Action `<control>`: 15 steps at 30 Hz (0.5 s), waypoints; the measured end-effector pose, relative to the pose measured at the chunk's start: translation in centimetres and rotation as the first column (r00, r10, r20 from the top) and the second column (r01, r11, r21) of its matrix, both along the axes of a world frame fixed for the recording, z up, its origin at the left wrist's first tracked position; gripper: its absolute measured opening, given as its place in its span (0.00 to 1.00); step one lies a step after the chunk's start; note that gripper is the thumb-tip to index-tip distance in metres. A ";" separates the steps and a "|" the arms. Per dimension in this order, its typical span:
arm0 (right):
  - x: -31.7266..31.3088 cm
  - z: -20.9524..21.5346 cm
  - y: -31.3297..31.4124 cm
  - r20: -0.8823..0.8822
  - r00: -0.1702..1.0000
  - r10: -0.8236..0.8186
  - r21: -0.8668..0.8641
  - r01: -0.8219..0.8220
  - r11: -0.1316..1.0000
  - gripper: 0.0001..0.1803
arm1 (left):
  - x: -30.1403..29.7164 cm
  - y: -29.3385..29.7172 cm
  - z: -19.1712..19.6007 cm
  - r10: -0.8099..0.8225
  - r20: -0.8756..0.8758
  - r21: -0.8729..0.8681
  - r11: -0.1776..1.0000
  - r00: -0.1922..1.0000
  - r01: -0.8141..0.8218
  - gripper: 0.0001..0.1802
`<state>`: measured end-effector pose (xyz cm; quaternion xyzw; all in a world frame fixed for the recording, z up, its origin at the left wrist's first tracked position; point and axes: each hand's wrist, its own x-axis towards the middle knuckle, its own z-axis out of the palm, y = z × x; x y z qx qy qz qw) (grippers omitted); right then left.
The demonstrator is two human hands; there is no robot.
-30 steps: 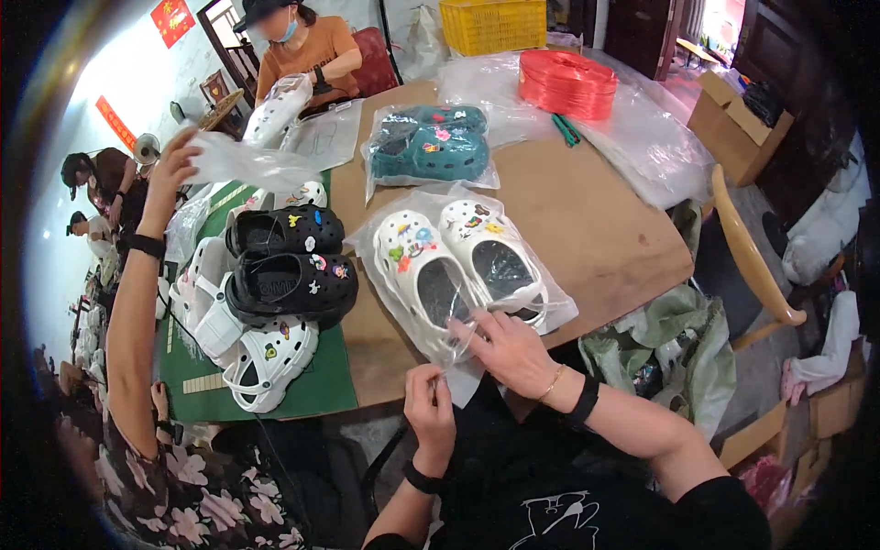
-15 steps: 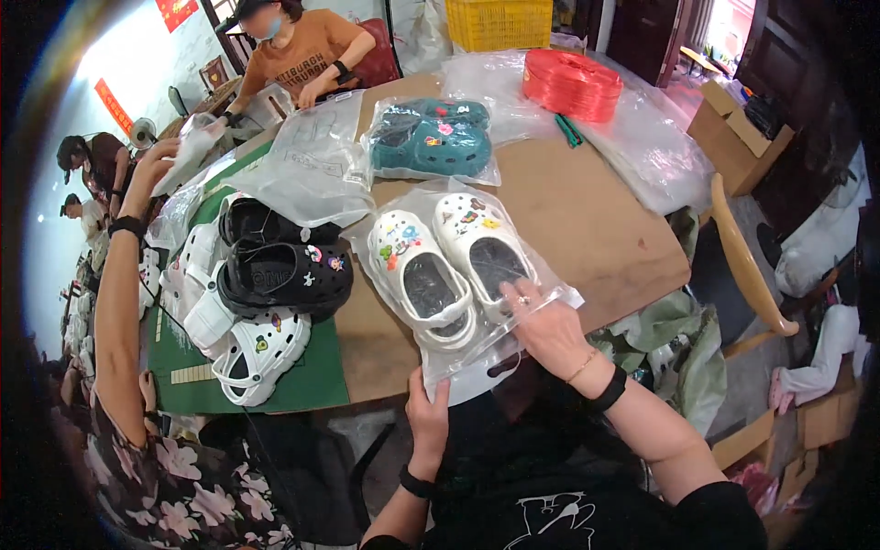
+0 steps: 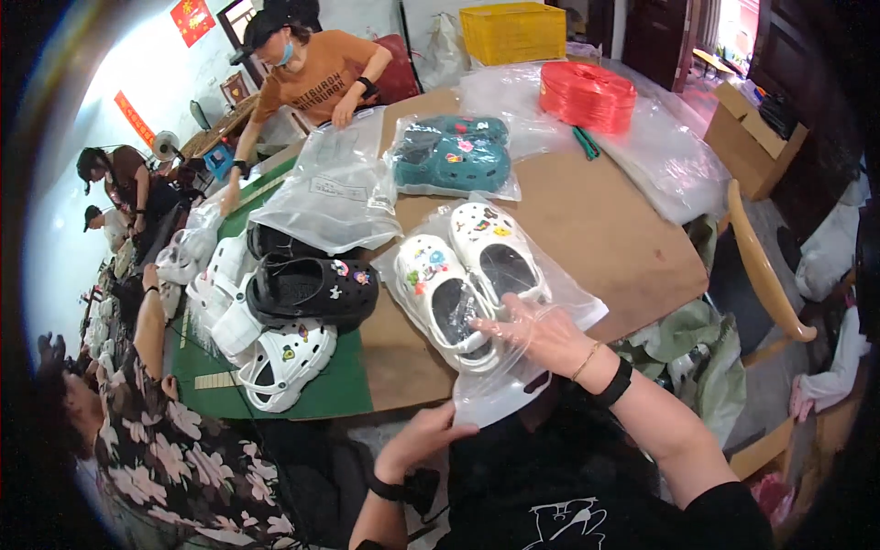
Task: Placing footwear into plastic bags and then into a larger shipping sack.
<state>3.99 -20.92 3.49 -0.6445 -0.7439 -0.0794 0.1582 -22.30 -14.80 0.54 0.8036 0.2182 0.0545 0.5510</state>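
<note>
A pair of white clogs [image 3: 502, 253] with colourful charms lies inside a clear plastic bag [image 3: 573, 316], toes pointing away from me. At the bag's near edge, beside its handle cut-out, my left hand [image 3: 423, 442] pinches the plastic. My right hand [image 3: 543, 337] lies over the heels of the clogs, its fingers spread on the plastic. Beyond them rests a bag of teal clogs [image 3: 458, 165]. Left of the white pair, a black clog [image 3: 316, 291] with charms sits on a heap of white clogs [image 3: 291, 362].
Empty clear bags [image 3: 330, 188] lie left of the teal pair. A red roll of plastic twine [image 3: 587, 96] and green-handled snips [image 3: 585, 144] are at the far right. A person in orange [image 3: 316, 73] sits across the table; another in a floral top [image 3: 174, 449] is at my left.
My right hand has shifted left across the bagged heels. The floral-topped person's raised arm has come down beside the white clogs. My view has turned slightly, moving everything rightward in the picture.
</note>
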 end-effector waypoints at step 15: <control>-0.8 -0.3 -1.0 -0.084 0.991 -0.103 0.011 0.104 0.995 0.11 | 2.1 27.4 9.7 0.666 0.157 0.982 -0.187 0.729 -0.040 0.29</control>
